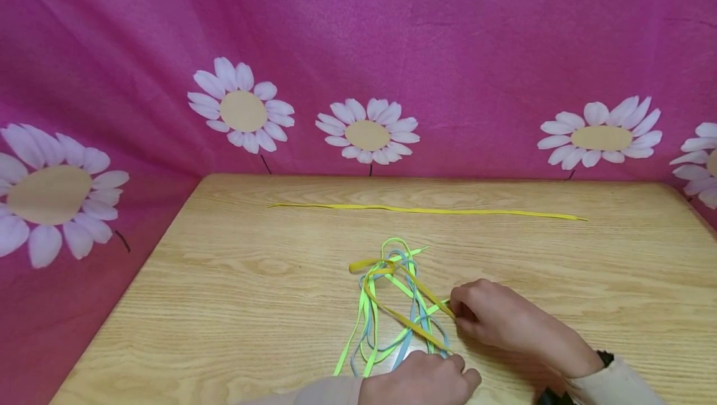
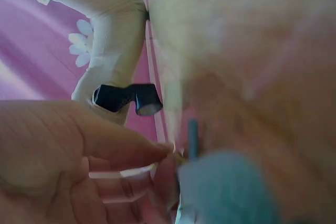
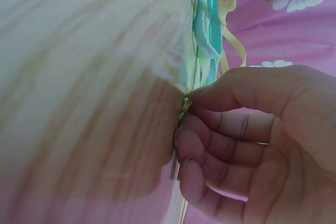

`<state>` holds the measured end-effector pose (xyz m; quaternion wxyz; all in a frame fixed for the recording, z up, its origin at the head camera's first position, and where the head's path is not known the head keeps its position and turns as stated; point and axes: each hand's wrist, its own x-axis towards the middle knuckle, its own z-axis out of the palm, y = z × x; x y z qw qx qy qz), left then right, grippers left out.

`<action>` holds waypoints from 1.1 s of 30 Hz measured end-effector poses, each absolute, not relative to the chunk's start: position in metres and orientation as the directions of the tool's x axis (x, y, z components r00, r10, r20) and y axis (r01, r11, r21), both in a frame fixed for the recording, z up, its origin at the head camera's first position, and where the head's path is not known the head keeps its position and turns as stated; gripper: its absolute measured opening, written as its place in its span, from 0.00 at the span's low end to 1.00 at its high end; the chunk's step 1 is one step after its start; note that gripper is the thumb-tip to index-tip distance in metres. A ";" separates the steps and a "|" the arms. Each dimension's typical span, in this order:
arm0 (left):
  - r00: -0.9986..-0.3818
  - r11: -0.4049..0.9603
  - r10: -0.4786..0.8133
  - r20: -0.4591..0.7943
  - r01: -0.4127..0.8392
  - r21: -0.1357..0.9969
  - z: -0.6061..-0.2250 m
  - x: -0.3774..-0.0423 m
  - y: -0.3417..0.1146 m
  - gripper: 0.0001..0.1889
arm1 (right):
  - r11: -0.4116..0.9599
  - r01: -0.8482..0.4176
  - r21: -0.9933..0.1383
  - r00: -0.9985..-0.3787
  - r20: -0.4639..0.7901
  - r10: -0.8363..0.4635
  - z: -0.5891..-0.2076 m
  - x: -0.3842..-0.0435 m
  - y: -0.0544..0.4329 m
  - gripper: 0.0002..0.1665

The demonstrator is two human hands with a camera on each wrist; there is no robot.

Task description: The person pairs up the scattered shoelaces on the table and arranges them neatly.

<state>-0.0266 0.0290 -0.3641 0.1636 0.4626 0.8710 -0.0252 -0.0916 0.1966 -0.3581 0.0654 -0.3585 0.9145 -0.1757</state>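
Observation:
A loose tangle of flat shoelaces lies at the middle front of the table. In it are neon green laces, blue laces and a darker yellow shoelace draped over the top. My right hand, at the tangle's right side, pinches one end of the yellow shoelace between thumb and fingertips, low against the tabletop; a green lace end shows at the same fingertips. Nearer the front, my left hand pinches the yellow shoelace's other strand, its fingertips mostly hidden in the head view. A bit of yellow shows between its thumb and finger in the left wrist view.
Along the back of the wooden table, a bright yellow shoelace lies stretched nearly straight from left to right. A pink cloth printed with white daisies hangs behind the table and on its left side.

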 end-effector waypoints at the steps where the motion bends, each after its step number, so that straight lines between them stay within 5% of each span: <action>1: -0.517 0.570 0.798 -0.308 0.814 0.109 -0.363 -0.027 0.029 0.09 | 0.689 -0.625 -0.367 -0.742 0.006 -0.670 -0.358 -0.091 0.197 0.13; 10: -0.480 0.506 0.848 -0.224 0.860 0.072 -0.353 -0.030 0.020 0.09 | 0.697 -0.625 -0.352 -0.767 0.114 -0.631 -0.355 -0.093 0.204 0.12; 18: -0.489 0.487 0.872 -0.018 0.871 -0.068 -0.334 -0.031 0.001 0.14 | 0.645 -0.667 -0.371 -0.739 0.223 -0.636 -0.347 -0.099 0.214 0.14; 33: -0.601 0.595 0.779 0.177 0.798 0.090 -0.293 -0.056 -0.035 0.13 | 0.687 -0.638 -0.348 -0.768 0.221 -0.602 -0.336 -0.104 0.229 0.16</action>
